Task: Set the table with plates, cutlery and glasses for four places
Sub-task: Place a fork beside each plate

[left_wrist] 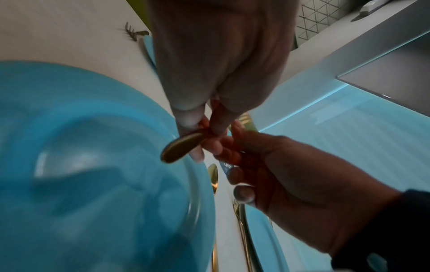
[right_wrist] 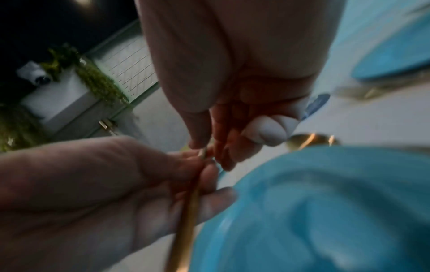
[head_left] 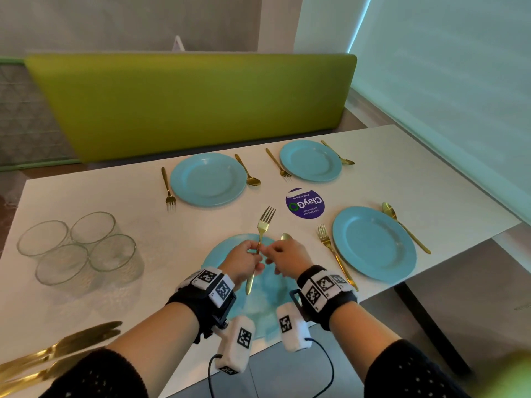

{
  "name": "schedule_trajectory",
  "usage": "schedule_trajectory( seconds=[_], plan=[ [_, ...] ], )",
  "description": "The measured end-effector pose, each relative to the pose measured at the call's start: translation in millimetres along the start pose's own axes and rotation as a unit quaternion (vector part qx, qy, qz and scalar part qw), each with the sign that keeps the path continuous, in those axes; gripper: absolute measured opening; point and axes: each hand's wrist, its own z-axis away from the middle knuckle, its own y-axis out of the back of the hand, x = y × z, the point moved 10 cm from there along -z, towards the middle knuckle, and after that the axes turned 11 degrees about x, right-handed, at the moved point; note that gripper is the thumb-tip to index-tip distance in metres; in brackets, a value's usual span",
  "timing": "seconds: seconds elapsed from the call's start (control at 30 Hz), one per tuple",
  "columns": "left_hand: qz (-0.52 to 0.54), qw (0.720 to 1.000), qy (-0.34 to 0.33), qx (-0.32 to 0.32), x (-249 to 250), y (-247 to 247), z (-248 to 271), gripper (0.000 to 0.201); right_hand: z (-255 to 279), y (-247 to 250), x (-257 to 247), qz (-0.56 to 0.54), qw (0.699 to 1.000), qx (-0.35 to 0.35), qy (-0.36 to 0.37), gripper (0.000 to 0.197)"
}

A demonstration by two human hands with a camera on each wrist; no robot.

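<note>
A gold fork (head_left: 265, 219) hangs tines-forward over the near blue plate (head_left: 267, 308). My left hand (head_left: 257, 254) grips its stem, thumb and fingers curled round it. My right hand (head_left: 273, 252) meets it from the right and pinches the same stem just above. In the right wrist view the right hand's (right_wrist: 204, 152) thumb and fingertips close on the fork (right_wrist: 186, 220). The fork's handle end (left_wrist: 181, 149) points at the left wrist camera. A gold spoon (head_left: 286, 237) lies by the plate's right rim, its handle hidden under my right hand.
Three other blue plates (head_left: 209, 179) (head_left: 311, 160) (head_left: 373, 244) each have a fork and a spoon beside them. Several empty glasses (head_left: 77, 248) stand at the left. Gold knives (head_left: 57, 349) lie at the near left. A purple sticker (head_left: 305, 203) marks mid-table. A green bench (head_left: 195, 104) lies beyond.
</note>
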Motion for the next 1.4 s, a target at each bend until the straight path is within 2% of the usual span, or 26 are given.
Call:
schedule_trajectory(
  seconds=[0.13, 0.27, 0.37, 0.47, 0.63, 0.77, 0.87, 1.0, 1.13, 1.27, 1.4],
  plan=[
    [-0.01, 1.0, -0.018, -0.001, -16, 35, 14, 0.025, 25, -37, -16, -0.039, 0.999, 0.0, -0.038, 0.025],
    [-0.003, 1.0, -0.002, -0.009, -35, 74, 31, 0.027, 48, -69, -33, -0.087, 0.994, 0.003, -0.065, 0.012],
    [-0.025, 0.999, 0.004, -0.023, -50, 104, 41, 0.028, 64, -99, -49, -0.109, 0.991, -0.004, -0.074, 0.016],
    [-0.059, 0.998, 0.013, -0.007, -68, 140, 43, 0.017, 73, -123, -59, -0.103, 0.991, 0.012, -0.086, 0.018],
    [-0.14, 0.989, -0.003, 0.048, -84, 205, 39, 0.011, 78, -154, -63, 0.024, 0.995, 0.015, -0.091, 0.033],
    [-0.172, 0.981, -0.01, 0.086, -91, 246, 38, 0.008, 83, -171, -66, 0.12, 0.989, -0.002, -0.086, 0.013],
    [-0.196, 0.977, -0.017, 0.088, -95, 258, 36, 0.007, 83, -174, -64, 0.172, 0.981, 0.006, -0.085, 0.031],
    [-0.211, 0.974, -0.024, 0.078, -96, 260, 37, 0.016, 80, -175, -64, 0.202, 0.975, 0.026, -0.091, 0.032],
    [-0.208, 0.975, -0.027, 0.069, -97, 256, 36, 0.006, 76, -175, -59, 0.209, 0.972, 0.043, -0.098, 0.029],
    [-0.224, 0.972, -0.033, 0.06, -95, 254, 37, 0.006, 75, -168, -51, 0.196, 0.97, 0.074, -0.125, 0.032],
    [-0.271, 0.96, -0.036, 0.058, -97, 259, 37, 0.02, 74, -158, -44, 0.201, 0.963, 0.102, -0.146, 0.042]
  ],
)
